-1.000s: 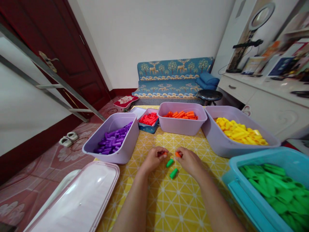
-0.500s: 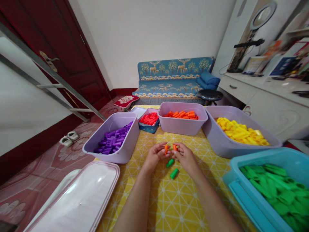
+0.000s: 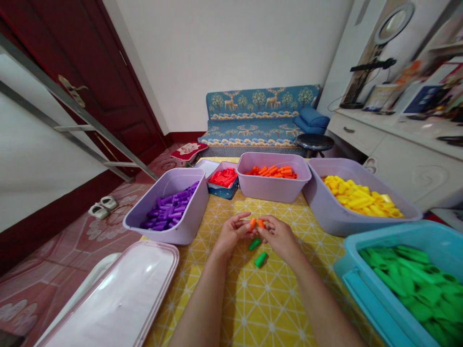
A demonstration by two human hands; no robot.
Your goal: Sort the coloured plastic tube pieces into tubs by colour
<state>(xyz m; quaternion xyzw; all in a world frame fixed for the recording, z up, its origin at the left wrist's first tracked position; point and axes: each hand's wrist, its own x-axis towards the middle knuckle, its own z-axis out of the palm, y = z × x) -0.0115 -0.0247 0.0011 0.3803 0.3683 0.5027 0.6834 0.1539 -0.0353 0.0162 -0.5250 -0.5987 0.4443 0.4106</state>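
Orange piece one (image 3: 252, 224) is pinched between the thumb and fingers of the left hand (image 3: 230, 233) and orange piece two (image 3: 261, 223) likewise by the right hand (image 3: 279, 234), each grip narrowed to its piece, the two held just beside each other over the yellow tablecloth (image 3: 267, 308); contact between them cannot be confirmed. Two loose green pieces (image 3: 260, 260) lie on the cloth, apart, on the near side of the fingertips. Beyond the hands, a lilac bin (image 3: 269, 189) contains orange stock (image 3: 273, 172), with a turquoise bin (image 3: 376, 299) of green stock (image 3: 415, 279) at near right.
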